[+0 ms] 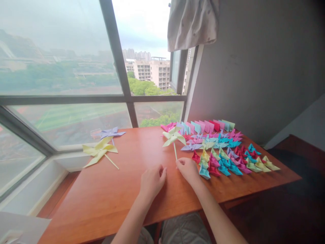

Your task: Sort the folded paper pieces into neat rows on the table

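Observation:
My right hand (187,169) pinches the lower end of a thin stick that carries a pale yellow paper pinwheel (174,136), held upright over the wooden table (114,196). My left hand (151,181) hovers just left of it, fingers curled loosely, nothing visible in them. Right of my hands lie rows of several folded paper pieces (223,159) in pink, blue, yellow, red and purple.
A finished yellow pinwheel (99,151) and a purple pinwheel (111,133) lie at the table's far left by the window sill. A large window (76,67) runs along the back; a grey wall (254,67) stands on the right. A white object (15,230) sits at bottom left.

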`<state>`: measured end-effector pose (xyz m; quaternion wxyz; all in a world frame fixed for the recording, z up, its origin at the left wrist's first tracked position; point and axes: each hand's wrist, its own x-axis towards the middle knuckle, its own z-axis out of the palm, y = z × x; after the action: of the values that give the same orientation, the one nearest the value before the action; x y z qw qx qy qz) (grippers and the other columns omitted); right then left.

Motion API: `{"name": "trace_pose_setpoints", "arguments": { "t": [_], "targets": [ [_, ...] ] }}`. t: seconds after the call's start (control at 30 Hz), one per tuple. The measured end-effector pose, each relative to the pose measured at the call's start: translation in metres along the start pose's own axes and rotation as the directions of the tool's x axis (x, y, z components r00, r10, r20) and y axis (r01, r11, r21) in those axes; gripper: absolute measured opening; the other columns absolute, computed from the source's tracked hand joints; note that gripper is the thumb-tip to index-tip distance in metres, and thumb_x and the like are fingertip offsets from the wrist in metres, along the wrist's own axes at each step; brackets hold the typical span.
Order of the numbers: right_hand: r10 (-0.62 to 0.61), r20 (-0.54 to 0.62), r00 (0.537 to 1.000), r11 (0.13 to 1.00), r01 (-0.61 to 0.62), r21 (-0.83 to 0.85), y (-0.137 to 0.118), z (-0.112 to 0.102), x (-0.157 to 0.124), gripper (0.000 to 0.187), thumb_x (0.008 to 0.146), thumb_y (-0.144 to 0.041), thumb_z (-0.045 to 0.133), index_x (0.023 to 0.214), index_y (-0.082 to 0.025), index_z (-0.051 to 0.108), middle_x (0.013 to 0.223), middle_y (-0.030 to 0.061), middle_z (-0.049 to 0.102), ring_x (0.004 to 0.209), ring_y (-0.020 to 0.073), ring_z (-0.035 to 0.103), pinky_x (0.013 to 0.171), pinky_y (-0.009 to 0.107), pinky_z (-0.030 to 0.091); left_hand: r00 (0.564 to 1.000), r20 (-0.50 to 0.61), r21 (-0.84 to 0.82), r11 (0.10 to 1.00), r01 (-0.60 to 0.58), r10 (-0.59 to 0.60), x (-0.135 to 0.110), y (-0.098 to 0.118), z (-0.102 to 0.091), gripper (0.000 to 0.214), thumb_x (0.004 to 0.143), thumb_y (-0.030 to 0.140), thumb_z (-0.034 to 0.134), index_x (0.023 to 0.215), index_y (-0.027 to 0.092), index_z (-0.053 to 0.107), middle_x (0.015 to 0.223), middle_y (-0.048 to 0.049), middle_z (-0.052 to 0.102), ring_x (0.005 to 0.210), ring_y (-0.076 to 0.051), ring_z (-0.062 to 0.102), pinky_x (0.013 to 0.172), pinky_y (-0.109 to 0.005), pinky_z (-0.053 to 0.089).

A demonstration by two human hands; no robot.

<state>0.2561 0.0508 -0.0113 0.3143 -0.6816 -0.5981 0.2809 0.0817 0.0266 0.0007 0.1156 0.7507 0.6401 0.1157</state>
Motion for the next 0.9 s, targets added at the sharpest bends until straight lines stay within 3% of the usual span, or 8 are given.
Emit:
{"name": "trace_pose_setpoints", "arguments": {
  "t": [0.3,0.57,0.77,0.9],
  "targets": [
    [0.027,0.023,0.999,0.999,-0.026,-0.023,0.0011,-0.0010,0.0089,0.030,0.084,-0.027,0.048,0.066,-0.019,0.070,0.064,0.0028,0.072,0.063,0.0158,0.066,0.058,0.022,0.042,1.000,-0.008,-0.021,1.000,-0.007,0.007,-0.0014,-0.0022,0.0026,0.030,0.095,0.036,0.042,0.078,0.021,0.062,0.079,-0.0047,0.070,0.073,-0.019,0.064,0.059,-0.028,0.029],
    [-0.021,0.152,0.988,0.995,0.035,-0.089,0.0029,0.0036,0.0066,0.022,0.084,-0.024,0.051,0.074,-0.018,0.069,0.058,0.0004,0.069,0.048,0.0110,0.061,0.052,0.019,0.041,1.000,-0.019,-0.028,1.000,-0.012,0.012,-0.0022,-0.0027,0.0041,0.027,0.094,0.033,0.044,0.076,0.021,0.060,0.078,-0.0037,0.070,0.073,-0.018,0.063,0.059,-0.027,0.029],
    [-0.087,0.108,0.990,0.952,0.115,-0.283,-0.0012,0.0035,0.0074,0.017,0.079,-0.023,0.056,0.068,-0.020,0.068,0.071,0.0068,0.072,0.072,0.0189,0.066,0.061,0.024,0.037,0.999,-0.031,-0.039,0.999,-0.017,0.016,-0.0019,-0.0041,0.0057,0.026,0.093,0.032,0.045,0.073,0.020,0.058,0.076,-0.0039,0.069,0.072,-0.018,0.062,0.059,-0.027,0.028],
    [-0.111,0.127,0.986,0.921,0.150,-0.359,-0.0043,0.0042,0.0043,0.018,0.080,-0.023,0.055,0.071,-0.021,0.070,0.075,0.0080,0.073,0.074,0.0202,0.065,0.060,0.026,0.034,0.999,-0.039,-0.054,0.998,-0.028,0.026,-0.0019,-0.0049,0.0062,0.026,0.092,0.031,0.046,0.072,0.021,0.058,0.075,-0.0030,0.069,0.071,-0.018,0.061,0.059,-0.027,0.028]
  ]
}}
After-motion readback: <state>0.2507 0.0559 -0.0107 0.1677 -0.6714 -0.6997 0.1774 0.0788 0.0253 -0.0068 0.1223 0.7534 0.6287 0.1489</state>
